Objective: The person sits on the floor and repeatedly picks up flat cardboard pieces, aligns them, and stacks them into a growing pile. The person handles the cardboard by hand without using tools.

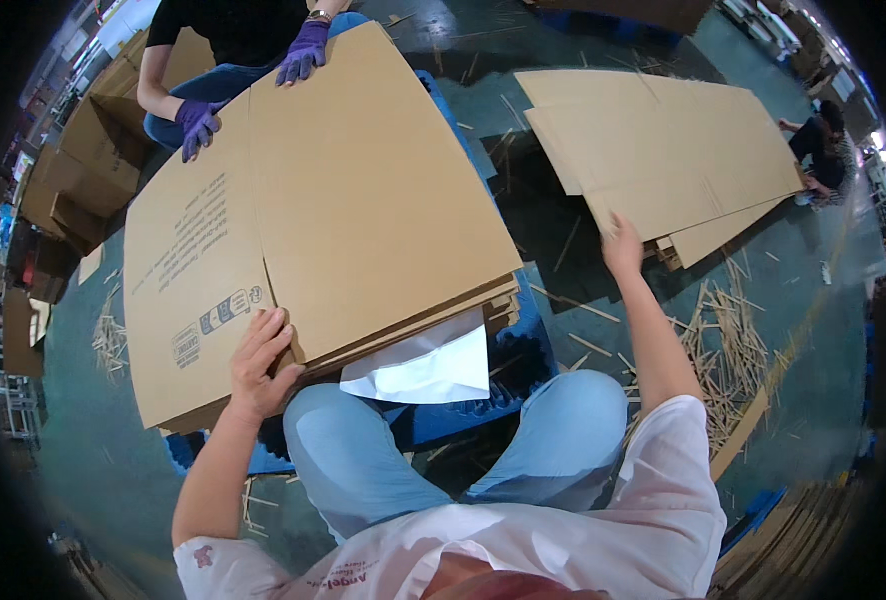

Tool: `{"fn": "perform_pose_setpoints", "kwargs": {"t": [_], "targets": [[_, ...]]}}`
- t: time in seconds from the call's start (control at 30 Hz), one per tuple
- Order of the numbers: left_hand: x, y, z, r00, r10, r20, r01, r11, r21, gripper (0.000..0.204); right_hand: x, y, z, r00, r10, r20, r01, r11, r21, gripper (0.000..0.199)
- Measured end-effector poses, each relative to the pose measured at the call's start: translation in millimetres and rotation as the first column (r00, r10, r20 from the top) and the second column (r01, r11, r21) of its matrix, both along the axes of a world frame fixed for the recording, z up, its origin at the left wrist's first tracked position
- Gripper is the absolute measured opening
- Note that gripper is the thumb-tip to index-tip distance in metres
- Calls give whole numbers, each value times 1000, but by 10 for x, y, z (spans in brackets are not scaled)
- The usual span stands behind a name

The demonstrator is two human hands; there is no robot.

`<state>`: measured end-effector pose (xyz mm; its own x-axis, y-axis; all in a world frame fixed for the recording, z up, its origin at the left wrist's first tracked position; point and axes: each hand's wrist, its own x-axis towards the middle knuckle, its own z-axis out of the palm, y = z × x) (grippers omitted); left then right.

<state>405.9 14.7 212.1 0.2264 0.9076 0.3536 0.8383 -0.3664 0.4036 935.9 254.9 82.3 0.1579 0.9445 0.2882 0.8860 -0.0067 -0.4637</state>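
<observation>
In front of me lies a stack of large flat cardboard sheets [383, 190], its top sheet creased and slotted at the near edge. My left hand [261, 365] rests on that edge beside the slot, fingers stretched over the board and thumb apart. Out to the right, my right hand [623, 245] is closed on the near edge of a cardboard sheet [663, 150] on a second pile; its thumb lies on top and some fingers are hidden. A white paper sheet [418, 365] hangs from under the near side of the front stack.
A blue pallet [533, 335] supports the front stack. Opposite, a person's purple-gloved hands [303, 52] touch the far edge. Another person [825, 150] crouches beyond the right pile. Cardboard strips [718, 340] litter the floor at right. Brown cartons [93, 165] stand at left.
</observation>
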Motion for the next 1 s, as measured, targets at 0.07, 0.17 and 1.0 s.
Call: {"fn": "perform_pose_setpoints", "kwargs": {"t": [0.07, 0.17, 1.0], "targets": [[45, -46, 39, 999, 34, -24, -35, 999, -41, 52, 314, -211, -243, 958, -192, 215, 239, 946, -219, 56], [88, 16, 120, 996, 39, -86, -47, 995, -87, 54, 764, -163, -970, 832, -327, 448, 433, 888, -156, 57], [872, -157, 586, 972, 211, -100, -194, 968, 156, 23, 135, -1954, 2837, 956, 50, 290, -202, 827, 524, 26]]}}
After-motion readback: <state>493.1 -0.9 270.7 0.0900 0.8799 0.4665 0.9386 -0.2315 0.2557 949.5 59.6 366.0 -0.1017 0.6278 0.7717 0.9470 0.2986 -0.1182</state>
